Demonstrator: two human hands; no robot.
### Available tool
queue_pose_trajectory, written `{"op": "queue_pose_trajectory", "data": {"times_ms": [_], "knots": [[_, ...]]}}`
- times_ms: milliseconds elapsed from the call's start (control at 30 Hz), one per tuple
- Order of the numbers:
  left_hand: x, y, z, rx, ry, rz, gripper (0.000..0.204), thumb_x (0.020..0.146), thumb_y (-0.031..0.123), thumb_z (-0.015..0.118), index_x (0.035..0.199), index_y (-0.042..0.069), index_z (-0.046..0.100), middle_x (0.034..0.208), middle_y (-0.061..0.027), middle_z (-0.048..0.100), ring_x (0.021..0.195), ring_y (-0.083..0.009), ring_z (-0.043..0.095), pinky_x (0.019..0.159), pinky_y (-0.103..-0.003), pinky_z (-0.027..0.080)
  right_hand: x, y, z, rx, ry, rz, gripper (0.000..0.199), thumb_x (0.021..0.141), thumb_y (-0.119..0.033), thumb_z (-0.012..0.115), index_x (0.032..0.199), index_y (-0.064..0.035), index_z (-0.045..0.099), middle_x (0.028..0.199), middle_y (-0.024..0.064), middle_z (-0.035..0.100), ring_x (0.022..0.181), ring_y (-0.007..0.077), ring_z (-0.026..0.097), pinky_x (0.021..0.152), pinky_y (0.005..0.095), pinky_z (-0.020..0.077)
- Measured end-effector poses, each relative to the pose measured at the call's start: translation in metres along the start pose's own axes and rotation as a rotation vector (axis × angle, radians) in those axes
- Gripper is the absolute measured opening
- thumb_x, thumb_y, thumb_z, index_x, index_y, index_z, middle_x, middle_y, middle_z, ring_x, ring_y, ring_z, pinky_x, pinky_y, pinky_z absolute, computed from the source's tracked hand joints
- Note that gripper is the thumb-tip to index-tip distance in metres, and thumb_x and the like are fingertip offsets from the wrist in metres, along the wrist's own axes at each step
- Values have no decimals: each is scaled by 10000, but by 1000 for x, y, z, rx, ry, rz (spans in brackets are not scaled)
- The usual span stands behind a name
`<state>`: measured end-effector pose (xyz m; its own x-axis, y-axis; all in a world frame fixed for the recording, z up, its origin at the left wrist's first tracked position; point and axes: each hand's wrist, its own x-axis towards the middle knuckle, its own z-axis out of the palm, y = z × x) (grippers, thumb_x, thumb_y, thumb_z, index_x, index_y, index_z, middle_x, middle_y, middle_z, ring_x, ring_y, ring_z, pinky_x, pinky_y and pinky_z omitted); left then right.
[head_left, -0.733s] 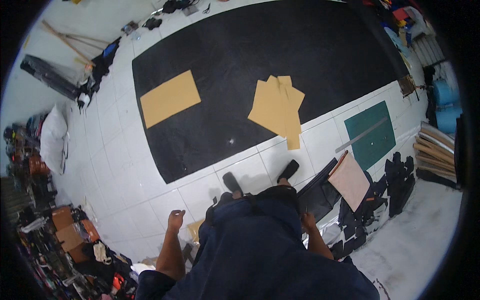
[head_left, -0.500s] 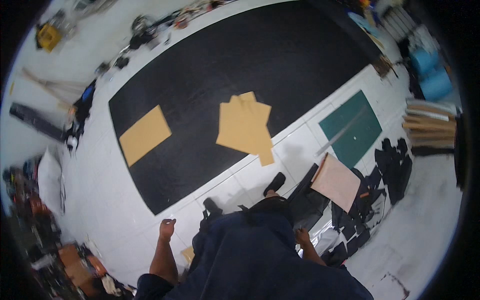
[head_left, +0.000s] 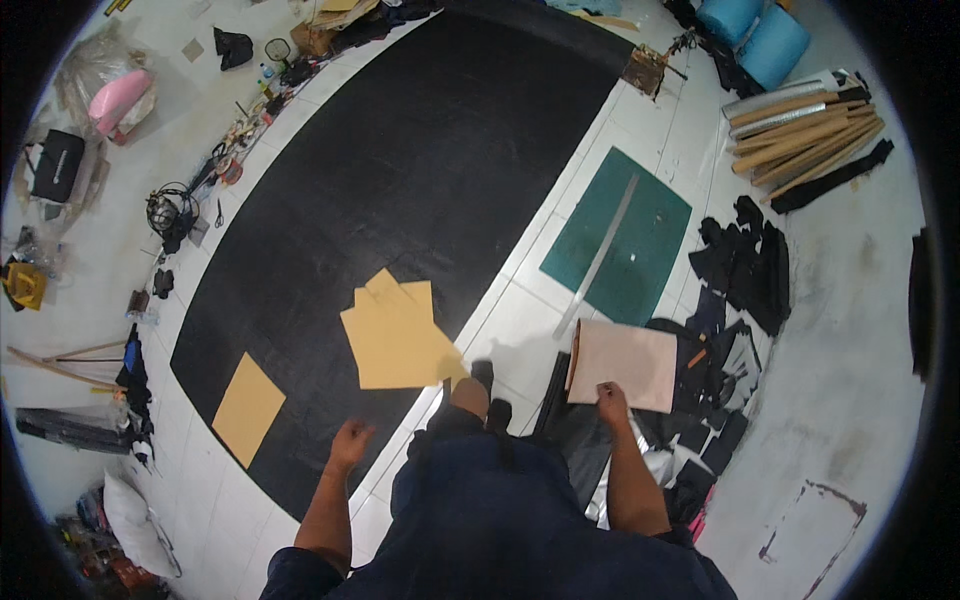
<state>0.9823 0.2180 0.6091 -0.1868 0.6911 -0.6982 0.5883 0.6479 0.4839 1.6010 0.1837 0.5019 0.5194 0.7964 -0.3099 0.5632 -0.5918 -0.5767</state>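
My left hand (head_left: 352, 443) hangs over the near edge of a large black sheet (head_left: 420, 150) spread on the floor. Its fingers are loosely apart, with nothing visible in them. Ahead of it lies a stack of yellow card pieces (head_left: 395, 345), overlapping at angles; a single yellow card (head_left: 249, 408) rests farther left on the sheet. My right hand (head_left: 611, 403) is closed, seen in front of a folded pale pink-tan sheet (head_left: 630, 355). I see nothing in it, and whether it touches that sheet cannot be told.
A green cutting mat (head_left: 625, 230) with a long metal ruler (head_left: 605, 245) lies ahead right. Beyond are cardboard tubes (head_left: 800, 135) and blue rolls (head_left: 770, 45). Black fabric scraps (head_left: 745, 255) cover the right side. A wire-caged fan-like object (head_left: 172, 210) and small items line the left.
My view has turned and moved forward, so the card stack now lies closer to my feet. My right hand has risen from beside my body to in front of the pink-tan sheet.
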Motion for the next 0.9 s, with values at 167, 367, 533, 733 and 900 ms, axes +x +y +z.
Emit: {"op": "queue_pose_trajectory", "data": {"times_ms": [167,367,533,733,900], "knots": [[62,-46,17,78,-86,-31,537,850,433,670,1120,-30,685,1208,-272,648,1182,-372,607,984,-430,474,34,-56,18,-45,-338,-26,400,947,-371,596,1052,11,657,801,138,675,744,234,650,704,373,514],[143,70,11,266,-77,89,493,912,470,551,1153,55,668,1164,-238,661,1137,-413,602,938,-484,493,74,-52,-61,133,-507,537,301,923,-308,618,1084,-56,650,853,110,661,788,202,643,724,373,545],[200,188,-28,-27,162,-30,556,831,451,691,1165,9,651,1145,-235,680,1100,-383,644,952,-435,502,189,-92,-71,-26,-618,525,308,937,-317,598,1104,-62,639,839,97,654,759,203,635,688,374,543],[275,338,-26,-371,200,-37,548,840,422,683,1190,3,645,1146,-226,686,1096,-375,649,962,-429,502,341,-278,17,-34,-677,-22,317,954,-329,574,1129,-69,625,822,82,645,723,204,626,645,377,540],[305,344,31,-208,182,-15,560,855,500,652,1085,-10,657,965,-227,709,934,-346,690,824,-439,530,443,-351,24,-109,-799,-179,325,968,-339,554,1149,-76,613,807,69,638,694,205,618,610,379,538]]}}
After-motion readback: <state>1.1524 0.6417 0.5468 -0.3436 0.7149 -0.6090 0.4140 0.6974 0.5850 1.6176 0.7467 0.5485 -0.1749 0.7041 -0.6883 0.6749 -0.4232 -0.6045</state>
